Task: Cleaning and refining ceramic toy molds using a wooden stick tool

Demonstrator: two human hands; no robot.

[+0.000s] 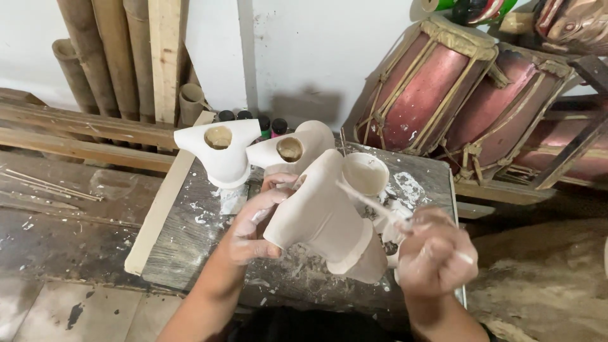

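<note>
My left hand point(253, 225) grips a pale unpainted carved wooden torso piece point(323, 215), held tilted above a small worn table point(190, 240). My right hand point(437, 253), blurred, holds a thin stick-like brush point(370, 201) whose tip reaches toward the piece's upper edge. Both hands are smeared with white paint. Just behind the held piece stands a small white-coated cup point(366, 173). Two more torso-shaped pieces stand at the table's back: one painted white point(218, 152) and one partly white point(294, 151).
Small paint bottles point(253, 120) stand behind the white pieces. Two reddish drums point(456, 95) lean at the back right. Bamboo poles point(101, 57) and wooden planks point(82, 136) lie on the left. A long plank point(161, 202) leans along the table's left edge.
</note>
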